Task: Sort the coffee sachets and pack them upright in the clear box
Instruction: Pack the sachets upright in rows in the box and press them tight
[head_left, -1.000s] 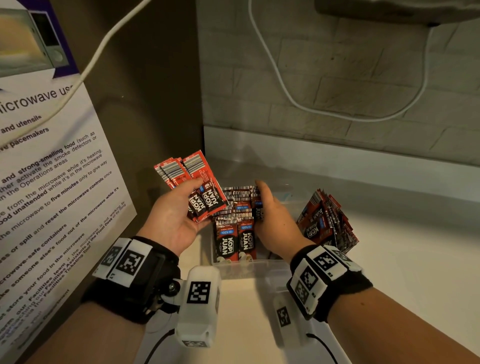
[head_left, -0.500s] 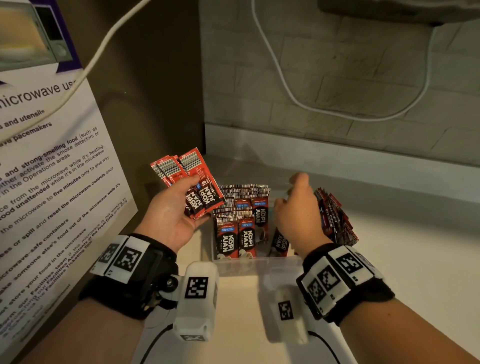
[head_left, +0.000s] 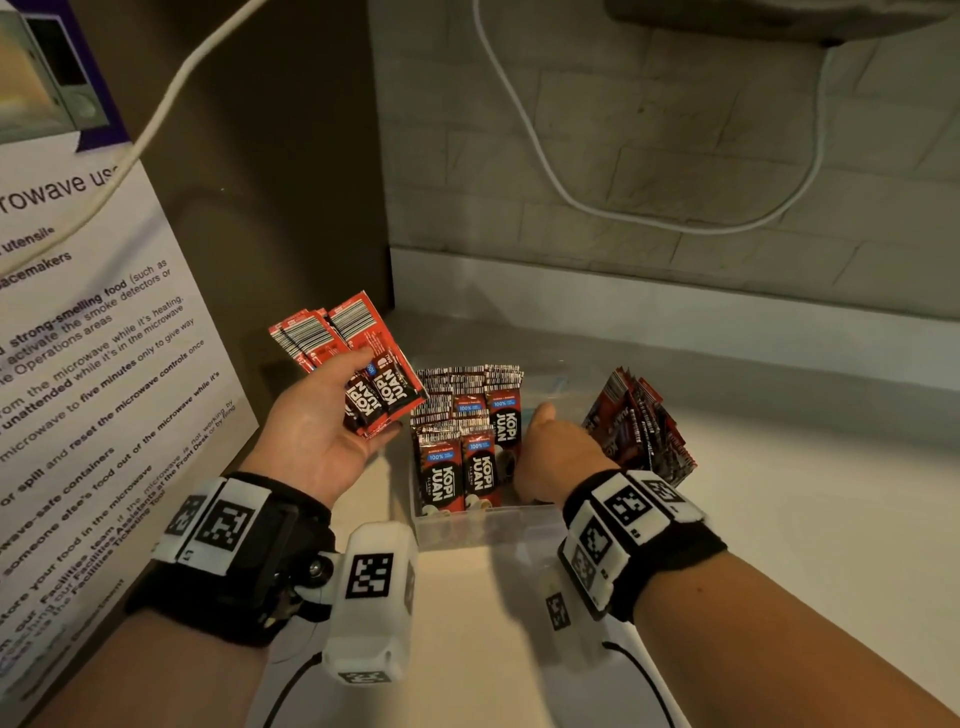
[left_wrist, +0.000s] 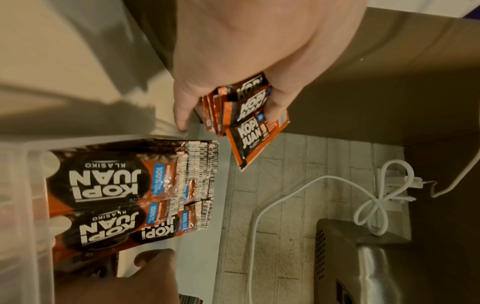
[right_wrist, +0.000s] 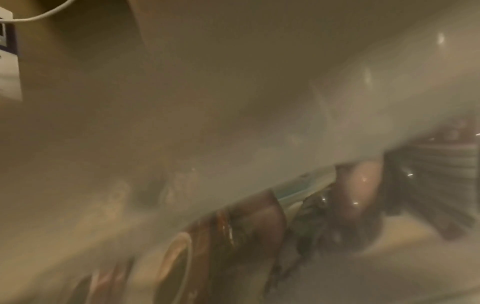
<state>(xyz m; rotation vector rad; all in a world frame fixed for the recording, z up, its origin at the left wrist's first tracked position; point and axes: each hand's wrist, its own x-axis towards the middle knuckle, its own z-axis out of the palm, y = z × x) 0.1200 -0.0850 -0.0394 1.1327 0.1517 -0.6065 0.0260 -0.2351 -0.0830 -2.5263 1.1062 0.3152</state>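
Observation:
My left hand (head_left: 370, 396) grips a fanned bunch of red and black coffee sachets (head_left: 347, 343), held up left of the clear box (head_left: 483, 527); the left wrist view shows the same bunch of sachets (left_wrist: 253, 107) pinched under my thumb. Two rows of sachets (head_left: 470, 436) stand upright in the box's left half. My right hand (head_left: 548, 449) reaches down into the box's right half, its fingers hidden behind the hand. The right wrist view is smeared by motion, with one fingertip (right_wrist: 362, 185) near dark sachets. A loose heap of sachets (head_left: 641, 423) leans outside the box on the right.
The box sits in a corner of the white counter (head_left: 779, 519). A brown wall with a microwave notice (head_left: 88, 364) is on the left, and a brick wall (head_left: 623, 156) with a white cable (head_left: 550, 171) is behind.
My right hand left the packed rows, swung right and up toward the loose heap, then dropped back into the box's right half. The left hand and its bunch barely moved.

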